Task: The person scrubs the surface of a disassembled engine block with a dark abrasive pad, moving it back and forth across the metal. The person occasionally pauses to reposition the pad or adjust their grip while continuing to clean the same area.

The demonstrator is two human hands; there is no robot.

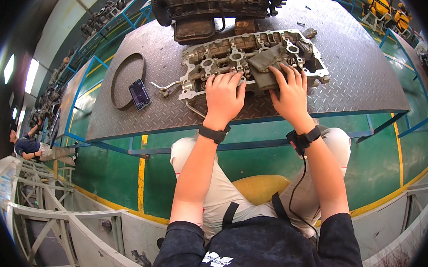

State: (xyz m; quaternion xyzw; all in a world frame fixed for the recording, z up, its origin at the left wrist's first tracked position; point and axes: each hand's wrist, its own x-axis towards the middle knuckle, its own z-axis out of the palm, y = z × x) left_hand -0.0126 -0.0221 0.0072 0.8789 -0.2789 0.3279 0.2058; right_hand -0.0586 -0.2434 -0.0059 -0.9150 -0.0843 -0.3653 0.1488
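A metal cylinder head (pixel 188 83) lies on the bench in front of me, its bores and valve gear facing up. A folded grey-green cloth (pixel 265 63) is draped over its right half. My left hand (pixel 225 95) rests at the near edge of the cylinder head, left of the cloth, fingers stretched forward and thumb apart. Against the cloth's right side lies my right hand (pixel 291 94), fingers spread, with the index finger and thumb at the cloth's edge. Both hands look open. What lies beneath the cloth and fingertips is hidden.
The diamond-plate bench (pixel 361 72) has a blue frame. A large dark engine assembly (pixel 217 7) stands behind the cylinder head. To the left lie a black belt loop (pixel 115 85), a phone (pixel 140 94) and a bent metal rod (pixel 165 85). Another person (pixel 35 147) is at far left.
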